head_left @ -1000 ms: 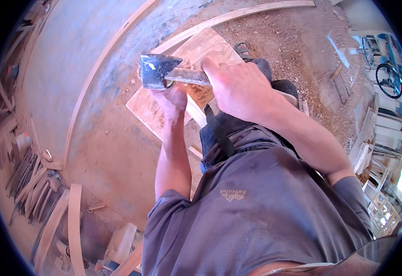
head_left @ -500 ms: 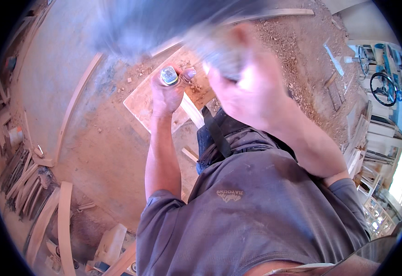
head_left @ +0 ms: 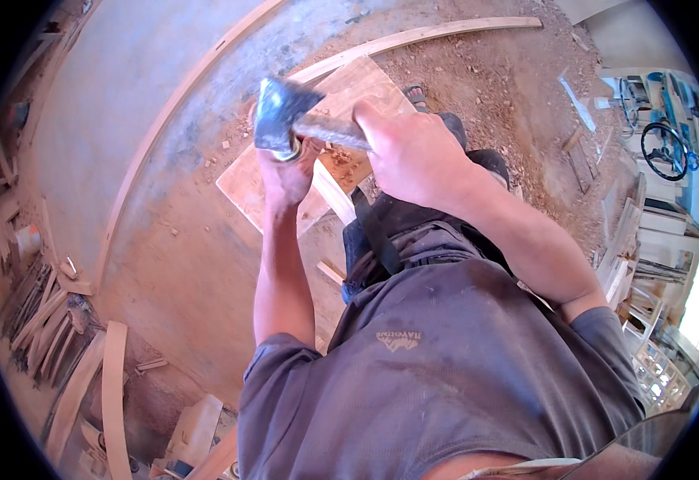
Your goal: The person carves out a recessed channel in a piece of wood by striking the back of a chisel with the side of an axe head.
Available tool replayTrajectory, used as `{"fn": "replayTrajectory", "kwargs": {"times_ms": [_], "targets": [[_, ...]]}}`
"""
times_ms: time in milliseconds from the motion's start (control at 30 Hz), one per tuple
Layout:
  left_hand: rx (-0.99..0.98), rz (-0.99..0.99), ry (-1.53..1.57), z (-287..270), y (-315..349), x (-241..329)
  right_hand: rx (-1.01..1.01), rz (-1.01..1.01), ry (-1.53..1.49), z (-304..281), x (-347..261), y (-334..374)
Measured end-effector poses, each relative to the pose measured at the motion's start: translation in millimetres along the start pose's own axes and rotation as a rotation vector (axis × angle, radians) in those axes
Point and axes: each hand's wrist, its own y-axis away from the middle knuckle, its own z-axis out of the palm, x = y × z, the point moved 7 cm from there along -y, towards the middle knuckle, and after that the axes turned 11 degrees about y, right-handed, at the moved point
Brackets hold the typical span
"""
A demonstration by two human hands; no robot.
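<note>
The right hand is wrapped tight around the handle of a hammer, its grip clamped on the shaft, with the grey metal head out to the left. The head sits right on top of a round metal-capped tool, probably a chisel, that the left hand holds in a closed fist; only the tool's top end shows, the rest is hidden by the fingers. Both hands are over a square wooden board lying on the sandy floor, with pale chips scattered in a cut area just beside the left hand. A narrow wooden strip lies across the board's near edge. Past the board, 2 long curved wooden laths lie on the ground. More curved wood pieces are stacked at lower left.
</note>
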Motion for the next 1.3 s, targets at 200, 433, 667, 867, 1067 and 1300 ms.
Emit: {"fn": "replayTrajectory", "kwargs": {"times_ms": [200,433,667,867,1067,1300], "targets": [[0.281,0.086,0.552,-59,33,-14,-0.05,0.251,-0.213,59,65,56],[0.224,-0.014,0.353,-51,19,84,-0.237,0.629,-0.477,154,149,166],[0.346,-0.76,-0.114,-61,23,-122,-0.136,0.615,-0.523,150,135,160],[0.215,-0.583,-0.844,-84,8,-136,-0.146,0.653,-0.566,144,149,166],[0.124,-0.867,-0.237,-110,69,-150,-0.175,0.661,-0.776,166,167,159],[0.109,-0.958,0.093,-5,159,-153,-0.361,0.671,-1.126,174,178,128]]}}
